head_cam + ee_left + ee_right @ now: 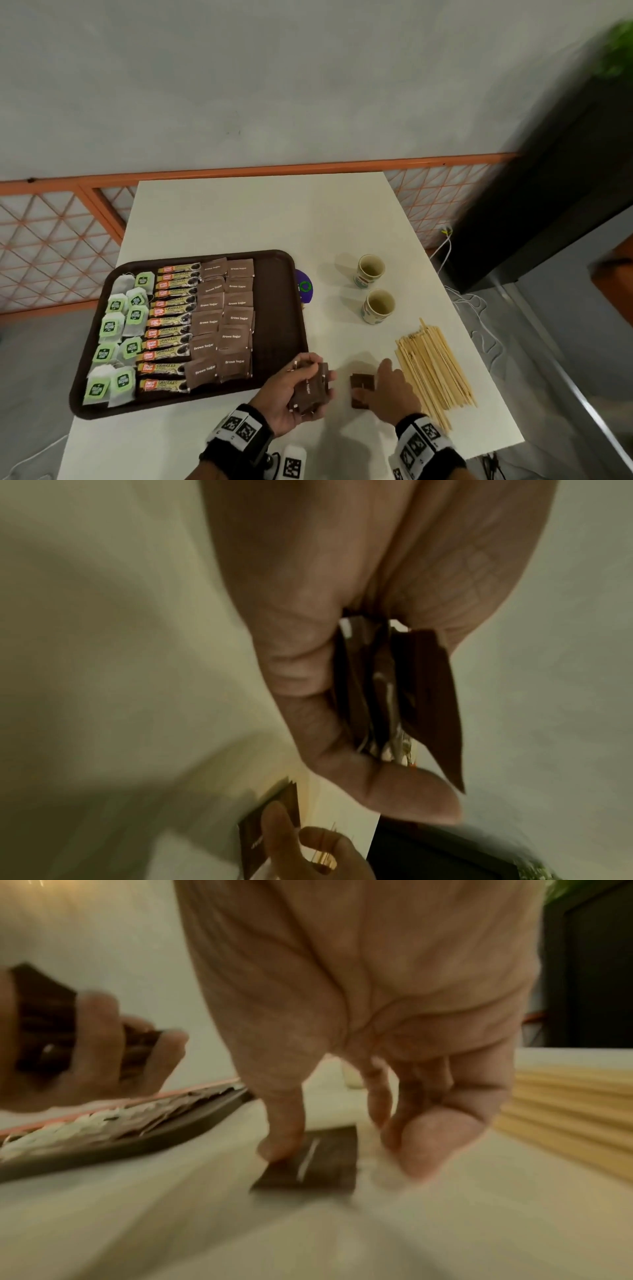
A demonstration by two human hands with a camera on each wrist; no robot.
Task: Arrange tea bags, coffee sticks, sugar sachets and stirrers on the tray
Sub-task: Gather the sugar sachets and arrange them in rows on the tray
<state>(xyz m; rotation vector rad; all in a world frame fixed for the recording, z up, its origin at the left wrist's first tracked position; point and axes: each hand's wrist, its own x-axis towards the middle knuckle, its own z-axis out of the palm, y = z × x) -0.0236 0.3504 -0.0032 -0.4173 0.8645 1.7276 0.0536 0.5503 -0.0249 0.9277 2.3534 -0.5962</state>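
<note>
A brown tray [274, 342] holds rows of green-tagged tea bags [116, 329], coffee sticks [171, 325] and brown sugar sachets [222, 318]. Just off the tray's near right corner, my left hand [308, 383] grips a stack of brown sugar sachets [431, 696] between thumb and fingers. To its right, my right hand [373, 387] is down on the table. Its thumb [284, 1137] presses a small pile of sugar sachets [359, 382] there, and its curled fingers [421, 1139] close in at the pile's right edge. Wooden stirrers [431, 363] lie in a heap right of that hand.
Two paper cups [370, 270] [378, 306] stand on the white table [239, 219] behind the stirrers. A purple object [304, 286] lies against the tray's right rim. The tray's right strip is bare. The table's right edge runs just past the stirrers.
</note>
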